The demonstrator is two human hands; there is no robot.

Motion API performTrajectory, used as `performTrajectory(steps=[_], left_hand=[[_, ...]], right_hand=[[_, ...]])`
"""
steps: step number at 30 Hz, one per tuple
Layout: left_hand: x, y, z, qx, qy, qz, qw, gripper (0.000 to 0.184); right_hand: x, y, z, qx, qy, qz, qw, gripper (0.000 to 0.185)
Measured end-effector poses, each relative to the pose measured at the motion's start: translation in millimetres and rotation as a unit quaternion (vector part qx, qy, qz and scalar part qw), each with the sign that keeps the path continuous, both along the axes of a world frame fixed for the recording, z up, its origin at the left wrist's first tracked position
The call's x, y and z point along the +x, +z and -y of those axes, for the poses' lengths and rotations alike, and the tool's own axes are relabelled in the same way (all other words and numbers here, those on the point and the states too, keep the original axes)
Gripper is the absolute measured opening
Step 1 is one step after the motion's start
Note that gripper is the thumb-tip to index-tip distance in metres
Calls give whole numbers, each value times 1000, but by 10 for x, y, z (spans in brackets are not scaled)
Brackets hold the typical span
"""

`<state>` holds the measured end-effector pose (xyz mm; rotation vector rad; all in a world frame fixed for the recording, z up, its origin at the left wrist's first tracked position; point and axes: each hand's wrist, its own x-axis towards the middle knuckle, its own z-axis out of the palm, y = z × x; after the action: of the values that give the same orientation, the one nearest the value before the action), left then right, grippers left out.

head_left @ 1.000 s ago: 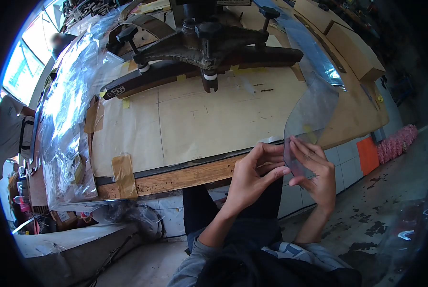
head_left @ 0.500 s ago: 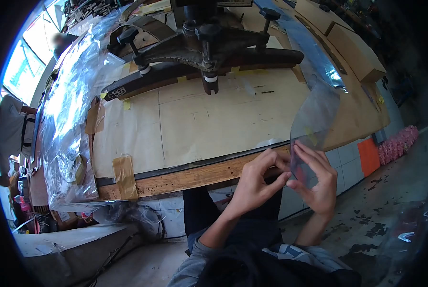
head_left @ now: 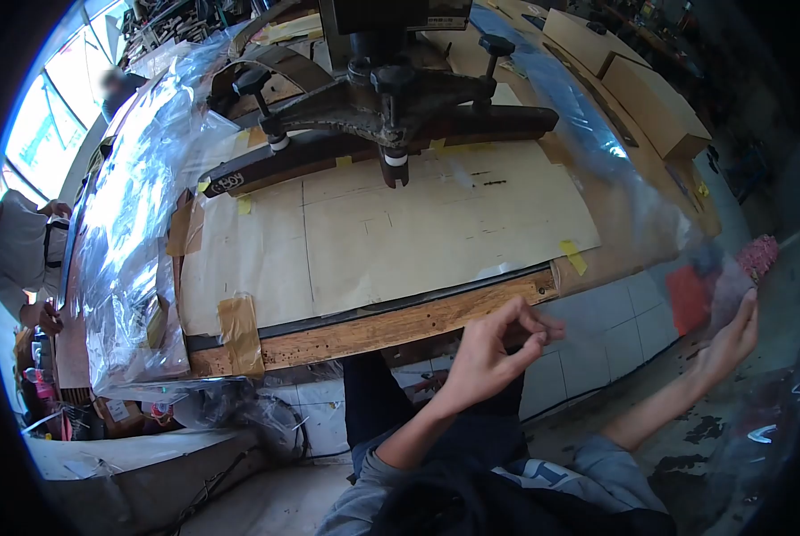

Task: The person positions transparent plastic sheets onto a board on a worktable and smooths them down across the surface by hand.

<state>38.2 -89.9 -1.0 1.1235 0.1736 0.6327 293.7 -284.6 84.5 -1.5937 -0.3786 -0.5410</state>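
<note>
My right hand [head_left: 731,335] reaches far out over the floor on the right, fingers closed on a clear plastic sheet [head_left: 673,228]. The sheet is blurred and trails up and left across the table's right corner. My left hand [head_left: 494,353] is just off the table's front edge, thumb and fingertips pinched together. Whether anything thin is between those fingertips I cannot make out. Behind it is the worn wooden strip [head_left: 373,332] along the front edge. A cream paper sheet [head_left: 418,232] marked with lines lies beyond it on the tabletop.
Above the paper stands a black metal press head [head_left: 382,98] with a long dark bar [head_left: 311,158]. Crumpled clear plastic [head_left: 132,232] covers the left side. Cardboard boxes [head_left: 655,103] sit at the back right. Another person's hand [head_left: 47,317] shows at far left.
My right hand has swung outward to the right with the plastic sheet, away from my left hand. My left hand has stayed near the front edge, still pinched.
</note>
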Motion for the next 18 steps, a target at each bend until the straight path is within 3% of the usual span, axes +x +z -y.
performTrajectory(steps=[1, 4, 7, 9, 11, 12, 15, 18], left_hand=[[-34, 7, -26, -5, 14, 12, 1000, 8], [-261, 117, -165, -34, 54, 21, 998, 11], [-566, 119, -364, -50, 131, 125, 982, 10], [-785, 172, -497, -48, 203, 132, 969, 10], [-975, 230, -606, -130, 226, 198, 945, 13], [-1087, 243, -657, -164, 280, 185, 928, 16], [-1455, 197, -858, -141, 250, 268, 919, 21], [-1689, 314, -842, -142, 369, 212, 894, 22]], right_hand=[[233, 49, 109, 16, -26, 12, 999, 44], [981, 125, 500, 90, 37, -81, 992, 38], [1879, -38, 843, 192, 67, -109, 973, 36], [2736, -411, 1174, 206, 15, -103, 973, 35], [3330, -742, 1374, 215, -41, -107, 970, 35], [3351, -845, 1378, 209, -64, -116, 969, 34], [3322, -1134, 1453, 181, -124, -149, 964, 33], [3222, -1275, 1496, 134, -163, -176, 962, 32]])
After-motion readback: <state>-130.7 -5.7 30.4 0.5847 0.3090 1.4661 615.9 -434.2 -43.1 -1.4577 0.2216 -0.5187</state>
